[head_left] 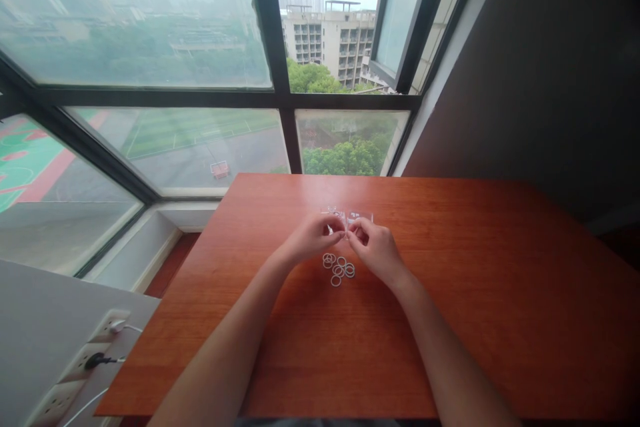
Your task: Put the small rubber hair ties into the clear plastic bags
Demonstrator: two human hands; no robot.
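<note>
Window (287, 100) stood ahead of you, beyond the far edge of the brown table (500, 280). Your left hand (320, 233) and right hand (373, 243) were over the table's middle, fingertips almost meeting, thumb and fingers curled toward each other on both. Couldn't tell whether either was clamped on anything; too small to see. Clear plastic (364, 216) showed just beyond and between your fingers. Pale rings (344, 271) lay loosely clustered on the tabletop, on your side of both hands, some overlapping.

Head view: forward and down over table (500, 267).
</note>
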